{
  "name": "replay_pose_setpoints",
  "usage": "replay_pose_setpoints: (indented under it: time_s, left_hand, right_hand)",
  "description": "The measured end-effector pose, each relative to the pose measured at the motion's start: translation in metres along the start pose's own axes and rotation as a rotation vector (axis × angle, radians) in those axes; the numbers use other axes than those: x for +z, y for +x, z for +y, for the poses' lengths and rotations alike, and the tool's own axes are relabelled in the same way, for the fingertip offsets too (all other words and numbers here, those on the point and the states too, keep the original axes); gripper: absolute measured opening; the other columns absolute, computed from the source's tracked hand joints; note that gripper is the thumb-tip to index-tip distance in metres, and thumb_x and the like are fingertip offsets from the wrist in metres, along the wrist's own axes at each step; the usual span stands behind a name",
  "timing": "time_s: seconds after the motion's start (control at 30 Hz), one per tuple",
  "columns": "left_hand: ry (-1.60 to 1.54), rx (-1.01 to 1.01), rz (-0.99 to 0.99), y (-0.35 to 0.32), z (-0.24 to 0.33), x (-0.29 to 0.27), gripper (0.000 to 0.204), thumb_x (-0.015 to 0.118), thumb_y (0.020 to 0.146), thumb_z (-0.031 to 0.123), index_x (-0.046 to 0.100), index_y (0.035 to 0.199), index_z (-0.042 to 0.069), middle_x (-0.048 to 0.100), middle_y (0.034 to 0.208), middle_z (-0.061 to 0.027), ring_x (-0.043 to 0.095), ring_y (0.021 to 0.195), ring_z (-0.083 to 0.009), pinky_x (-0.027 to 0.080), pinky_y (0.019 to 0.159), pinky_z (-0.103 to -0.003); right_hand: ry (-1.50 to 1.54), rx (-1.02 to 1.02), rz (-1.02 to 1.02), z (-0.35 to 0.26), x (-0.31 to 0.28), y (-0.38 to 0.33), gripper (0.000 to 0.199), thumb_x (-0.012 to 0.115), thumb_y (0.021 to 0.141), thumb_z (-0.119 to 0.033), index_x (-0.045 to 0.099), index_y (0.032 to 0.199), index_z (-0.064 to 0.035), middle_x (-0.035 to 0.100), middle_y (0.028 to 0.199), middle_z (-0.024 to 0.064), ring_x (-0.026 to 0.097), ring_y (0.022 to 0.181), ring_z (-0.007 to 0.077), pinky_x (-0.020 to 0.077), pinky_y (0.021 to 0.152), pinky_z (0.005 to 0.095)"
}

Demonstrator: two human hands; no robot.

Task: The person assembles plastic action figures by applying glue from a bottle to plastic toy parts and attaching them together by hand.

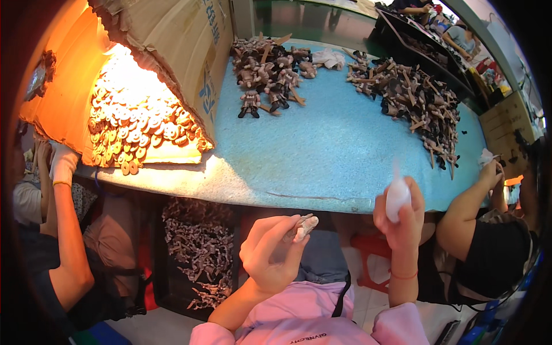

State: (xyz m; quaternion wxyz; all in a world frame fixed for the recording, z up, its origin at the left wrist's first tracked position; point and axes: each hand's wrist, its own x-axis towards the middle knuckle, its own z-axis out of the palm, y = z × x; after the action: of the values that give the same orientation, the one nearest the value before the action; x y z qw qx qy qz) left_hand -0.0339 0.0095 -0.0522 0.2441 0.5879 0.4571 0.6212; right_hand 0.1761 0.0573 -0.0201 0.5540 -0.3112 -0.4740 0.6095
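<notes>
In front of my lap, my left hand (271,254) pinches a small greyish figurine part (305,227) between thumb and fingertips. Its far end sticks out to the right; my fingers cover the rest. My right hand (402,221) is wrapped round a small white squeeze bottle (398,200) with a thin nozzle pointing up. The bottle is held apart from the part, just off the table's near edge.
A blue-covered table (299,155) bears a pile of figurines (270,72) and a larger figurine pile (408,98). Round parts (138,115) lie under bright light in a cardboard box (213,75). Below stands a black crate (198,253) of small parts. People's arms (75,247) flank me.
</notes>
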Motion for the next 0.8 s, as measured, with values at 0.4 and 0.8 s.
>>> replay_pose_setpoints:
  time_s: [0.4,0.8]
  left_hand:
    - [0.213,0.244,0.154,-0.011,-0.007,-0.009,0.034,0.069,0.069,-0.005,0.052,0.099,-0.002,0.054,0.093,-0.0146,0.057,0.076,-0.0177,0.047,0.063,-0.023]
    - [0.289,0.331,0.163,-0.012,-0.011,-0.016,0.034,0.068,0.067,-0.010,0.051,0.096,-0.001,0.050,0.093,-0.0140,0.058,0.075,-0.0189,0.049,0.063,-0.024]
  right_hand:
    - [-0.541,-0.460,0.257,-0.015,0.048,-0.052,0.036,0.080,0.055,-0.024,0.061,0.070,0.0016,0.055,0.053,0.0070,0.047,0.041,0.0136,0.0337,0.039,0.0243]
    - [-0.871,-0.528,-0.149,-0.029,0.051,-0.046,0.036,0.081,0.053,-0.018,0.060,0.078,-0.0028,0.048,0.047,0.0025,0.045,0.036,0.0136,0.0313,0.034,0.0231]
